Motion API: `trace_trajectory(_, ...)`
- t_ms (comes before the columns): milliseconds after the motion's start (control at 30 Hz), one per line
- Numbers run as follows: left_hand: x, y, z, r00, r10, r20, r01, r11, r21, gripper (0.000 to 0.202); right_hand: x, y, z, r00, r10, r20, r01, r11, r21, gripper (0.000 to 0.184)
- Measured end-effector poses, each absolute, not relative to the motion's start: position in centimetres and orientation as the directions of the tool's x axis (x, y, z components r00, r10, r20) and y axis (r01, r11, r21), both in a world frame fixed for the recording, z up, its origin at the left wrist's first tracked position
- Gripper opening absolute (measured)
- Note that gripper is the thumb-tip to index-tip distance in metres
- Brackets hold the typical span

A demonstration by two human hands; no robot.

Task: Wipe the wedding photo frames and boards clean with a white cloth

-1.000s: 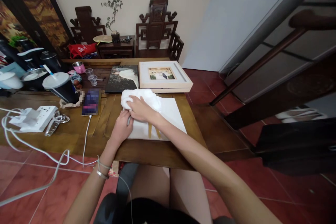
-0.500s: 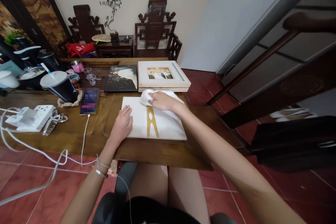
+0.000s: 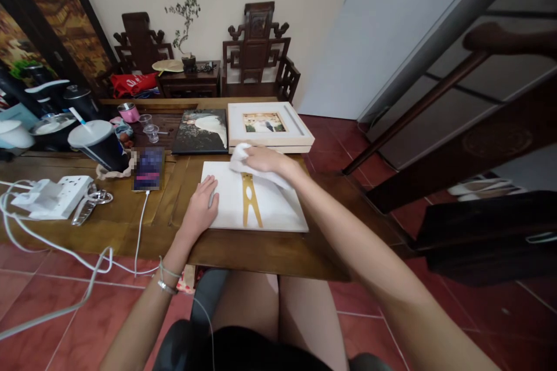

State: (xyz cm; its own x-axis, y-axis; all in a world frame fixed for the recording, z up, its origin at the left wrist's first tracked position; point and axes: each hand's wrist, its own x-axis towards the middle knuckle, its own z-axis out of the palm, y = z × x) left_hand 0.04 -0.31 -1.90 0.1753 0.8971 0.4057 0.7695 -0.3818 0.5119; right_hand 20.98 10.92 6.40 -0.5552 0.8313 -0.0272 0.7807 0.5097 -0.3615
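A white rectangular panel with a tan, two-legged stand piece down its middle lies flat on the wooden table. It looks like the back of a picture frame. My left hand rests on the panel's left edge, fingers stretched out and flat. At the panel's far edge my right hand is closed on a white cloth, pressing it against the surface. Part of the far edge is hidden under the cloth and hand.
Just beyond lie a white framed photo and a dark picture panel. To the left are a phone on a cable, a lidded cup with a straw and a white power strip. The table's front edge is above my lap.
My right hand has shifted slightly up and to the left with the cloth, and less cloth shows on its right side. My left hand stays in place on the panel.
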Motion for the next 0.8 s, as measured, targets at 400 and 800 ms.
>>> trace_trajectory(400, 0.1, -0.6, -1.7, 0.169, 0.889, 0.426, 0.774, -0.387, 0.501, 0.037, 29.4, -3.2, 4.3, -0.546, 0.834, -0.081, 0.794, 0.484, -0.368, 0.012)
trace_trajectory(800, -0.2, -0.3, -1.6, 0.157, 0.898, 0.411, 0.757, -0.377, 0.534, 0.038, 27.0, 2.6, 8.3, -0.49, 0.87, -0.052, 0.832, 0.449, -0.325, 0.018)
